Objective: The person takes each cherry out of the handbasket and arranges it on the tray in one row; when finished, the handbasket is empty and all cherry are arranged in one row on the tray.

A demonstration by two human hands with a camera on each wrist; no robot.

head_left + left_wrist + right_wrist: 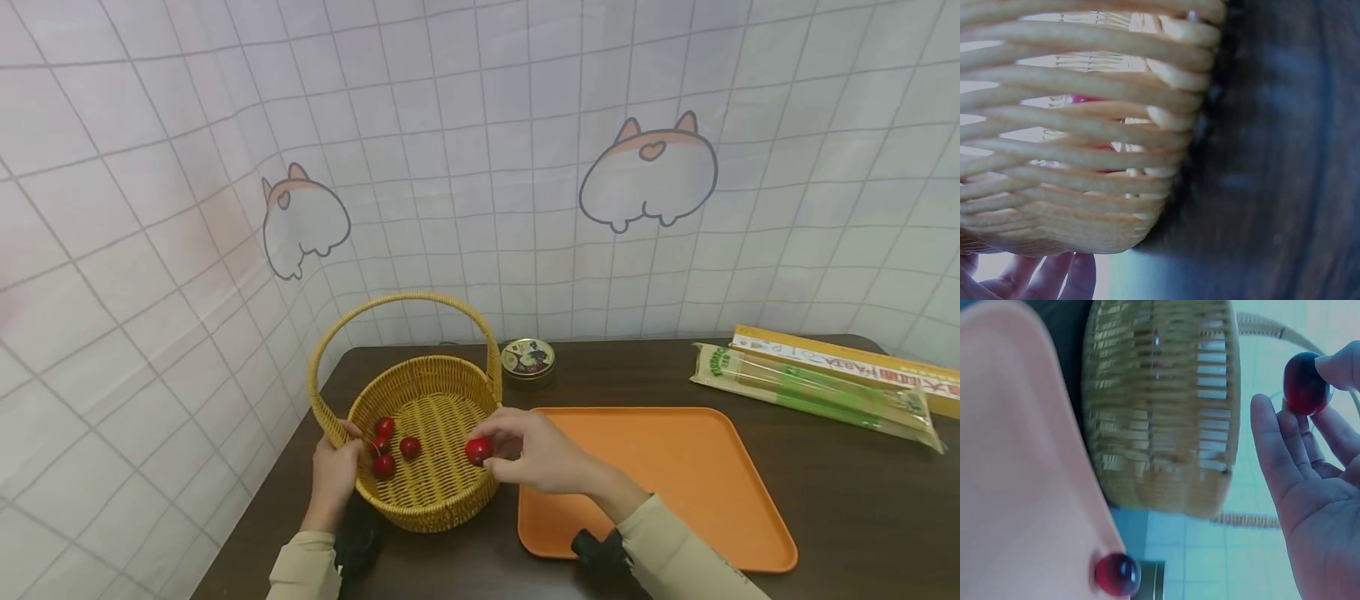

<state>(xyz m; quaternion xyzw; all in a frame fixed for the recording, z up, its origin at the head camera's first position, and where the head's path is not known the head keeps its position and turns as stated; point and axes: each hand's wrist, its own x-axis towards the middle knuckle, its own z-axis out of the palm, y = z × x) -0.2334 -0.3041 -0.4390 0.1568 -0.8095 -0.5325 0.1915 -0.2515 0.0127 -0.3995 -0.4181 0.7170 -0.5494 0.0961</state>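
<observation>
Red ball (478, 451) sits pinched in the fingertips of the right hand (536, 454), held over the near right rim of the wicker basket (442, 500). Four more red balls (409, 447) lie on the basket floor. Beside them, the left hand (335, 471) grips the basket's left rim, thumb hooked inside. An orange tray (675, 467) lies just to the right on the dark table (862, 517).

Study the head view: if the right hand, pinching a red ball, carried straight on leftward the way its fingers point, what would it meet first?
Probably the loose red balls inside the basket, though depth is unclear; the right hand may pass above them.
</observation>
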